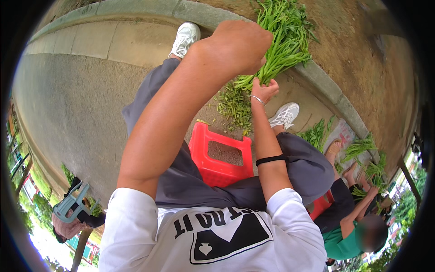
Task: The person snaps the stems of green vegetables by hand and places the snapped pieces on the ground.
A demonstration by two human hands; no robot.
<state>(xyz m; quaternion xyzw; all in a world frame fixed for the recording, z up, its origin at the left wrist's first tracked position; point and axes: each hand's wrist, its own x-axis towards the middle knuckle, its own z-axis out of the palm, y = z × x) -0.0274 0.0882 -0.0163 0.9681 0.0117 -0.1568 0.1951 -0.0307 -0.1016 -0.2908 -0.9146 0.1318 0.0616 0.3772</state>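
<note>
While left hand's (240,47) fingers clamped greens (287,41), right hand's (265,91) we couldn't tell; judged them light, bruisable, best held mid-stem.

only proper lettering i can spot is on the camera wearer's white t-shirt (290,235): bold black capitals curving across the chest, upside down from up here, next to a black printed panel (244,240) with a little white spade symbol (205,249). there's also reddish marking on the pale plastic sheet (346,134) off to the right, but it's too small and blurry to read.
</note>
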